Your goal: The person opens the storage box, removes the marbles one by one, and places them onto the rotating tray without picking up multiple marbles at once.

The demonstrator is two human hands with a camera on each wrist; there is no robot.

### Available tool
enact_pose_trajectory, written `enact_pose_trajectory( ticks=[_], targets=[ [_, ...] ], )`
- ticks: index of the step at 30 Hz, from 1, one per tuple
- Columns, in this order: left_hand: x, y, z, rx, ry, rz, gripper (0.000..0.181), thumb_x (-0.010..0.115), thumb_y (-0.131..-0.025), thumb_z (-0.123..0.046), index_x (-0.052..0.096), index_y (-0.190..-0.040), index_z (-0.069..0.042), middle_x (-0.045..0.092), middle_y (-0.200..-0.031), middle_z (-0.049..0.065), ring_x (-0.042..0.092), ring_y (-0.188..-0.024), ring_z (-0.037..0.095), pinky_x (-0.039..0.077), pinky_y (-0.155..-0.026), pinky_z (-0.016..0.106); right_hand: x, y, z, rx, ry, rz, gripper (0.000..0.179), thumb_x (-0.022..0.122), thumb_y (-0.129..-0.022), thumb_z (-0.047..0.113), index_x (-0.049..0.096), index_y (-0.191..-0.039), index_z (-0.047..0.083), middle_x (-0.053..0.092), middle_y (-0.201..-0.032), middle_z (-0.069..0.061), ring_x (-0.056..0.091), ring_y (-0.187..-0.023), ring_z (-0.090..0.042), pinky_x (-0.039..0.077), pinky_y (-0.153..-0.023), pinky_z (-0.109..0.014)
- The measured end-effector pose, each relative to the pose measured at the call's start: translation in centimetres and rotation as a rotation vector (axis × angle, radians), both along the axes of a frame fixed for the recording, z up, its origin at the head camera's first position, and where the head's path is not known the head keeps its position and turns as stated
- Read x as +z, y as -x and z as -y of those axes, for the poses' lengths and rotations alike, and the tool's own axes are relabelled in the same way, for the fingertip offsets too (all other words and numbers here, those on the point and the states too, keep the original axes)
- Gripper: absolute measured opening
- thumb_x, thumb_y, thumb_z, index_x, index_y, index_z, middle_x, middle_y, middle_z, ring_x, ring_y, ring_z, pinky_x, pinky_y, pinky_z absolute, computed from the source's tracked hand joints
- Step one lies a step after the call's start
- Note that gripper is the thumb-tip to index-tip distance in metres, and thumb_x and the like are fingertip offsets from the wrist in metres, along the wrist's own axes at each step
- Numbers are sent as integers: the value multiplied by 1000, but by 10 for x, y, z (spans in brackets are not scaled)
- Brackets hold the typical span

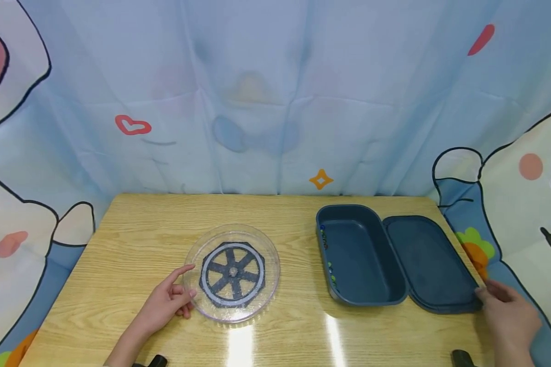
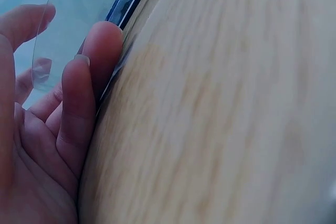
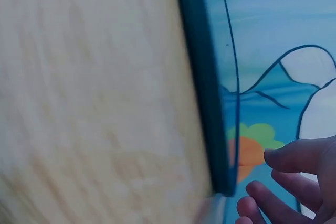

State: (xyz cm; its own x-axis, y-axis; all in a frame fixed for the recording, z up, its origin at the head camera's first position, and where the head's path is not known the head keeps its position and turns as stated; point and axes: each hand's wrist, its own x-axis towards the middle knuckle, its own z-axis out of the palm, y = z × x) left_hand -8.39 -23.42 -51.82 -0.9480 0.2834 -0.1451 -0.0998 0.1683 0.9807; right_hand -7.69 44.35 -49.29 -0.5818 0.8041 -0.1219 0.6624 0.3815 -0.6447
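Left grip [image 1: 161, 302] relaxed against dish [image 1: 272, 272] | right grip [image 1: 508, 315] loose by lid [image 1: 431, 262] | wooden table [image 1: 294, 255] | blue curtain [image 1: 367, 117]

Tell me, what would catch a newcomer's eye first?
Probably the pale-blue cartoon curtain filling the background. Next, the clear round plate left of the table's middle, with a dark spoked centre and the left hand at its edge. Then the dark blue tray at right, coloured pieces along its left wall.
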Motion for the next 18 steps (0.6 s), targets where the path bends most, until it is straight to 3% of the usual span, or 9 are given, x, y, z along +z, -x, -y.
enact_pose_trajectory(
  ticks=[4,8,11,14,16,18],
  targets=[
    [1,-1,1,7,3,3,68,67,-97,-15,31,-154,-9,64,-75,20,65,-58,24,57,-56,36,14,1,6,36,-40,-16,50,50,-103,20,42,-150,3,45,-147,-24,45,-128,-43,46,-87,-47],
    [1,-1,1,4,-5,-8,67,67,-97,-15,31,-154,-8,64,-75,21,65,-58,24,58,-56,36,35,5,16,106,-76,-36,51,53,-103,24,45,-148,4,48,-145,-24,44,-130,-43,45,-82,-39],
    [0,-1,0,5,-13,-14,67,66,-97,-15,31,-153,-8,65,-75,20,65,-57,24,58,-56,37,49,8,28,204,-128,-63,52,58,-101,27,49,-145,2,52,-141,-25,45,-130,-44,41,-76,-33],
    [-1,0,0,4,-19,-17,67,67,-97,-15,31,-153,-7,65,-74,20,65,-57,24,58,-57,38,62,12,43,318,-180,-111,52,62,-98,31,55,-141,3,57,-135,-25,50,-126,-40,37,-70,-19],
    [-2,0,0,4,-17,-17,67,66,-97,-15,31,-153,-7,65,-74,19,65,-57,24,58,-57,38,69,15,54,406,-217,-169,50,65,-97,32,59,-138,4,61,-130,-24,58,-117,-23,36,-65,-9],
    [-3,0,0,5,-12,-18,66,66,-97,-15,32,-153,-7,65,-74,18,65,-57,25,58,-57,38,75,20,67,493,-244,-218,48,66,-96,33,62,-135,5,64,-125,-23,56,-103,0,36,-64,-3]
  ],
)
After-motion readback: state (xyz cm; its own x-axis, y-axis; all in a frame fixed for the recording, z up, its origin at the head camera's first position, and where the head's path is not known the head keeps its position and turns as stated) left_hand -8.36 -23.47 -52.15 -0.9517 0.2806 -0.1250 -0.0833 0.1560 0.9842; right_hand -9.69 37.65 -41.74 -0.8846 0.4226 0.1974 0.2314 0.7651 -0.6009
